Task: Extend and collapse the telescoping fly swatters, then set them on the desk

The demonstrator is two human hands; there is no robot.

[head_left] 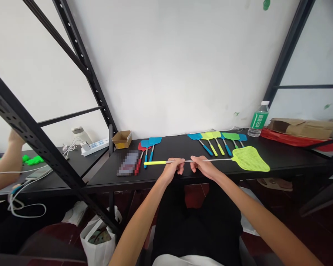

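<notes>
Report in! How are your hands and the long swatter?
Left grip, right grip: both closed on long swatter. Held crosswise. Blue swatter by its handle, maybe in the way.

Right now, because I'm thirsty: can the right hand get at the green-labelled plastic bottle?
Probably not without letting go: the right hand is holding the yellow-green fly swatter. If freed, its way to the green-labelled plastic bottle looks open, passing above the swatter.

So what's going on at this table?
A person holds a yellow-green, perforated fly swatter sideways over the black table, left hand and right hand both on its thin silver rod. Beyond lie red and blue swatters on the left, and a row of blue, yellow-green and green swatters on the right.
</notes>
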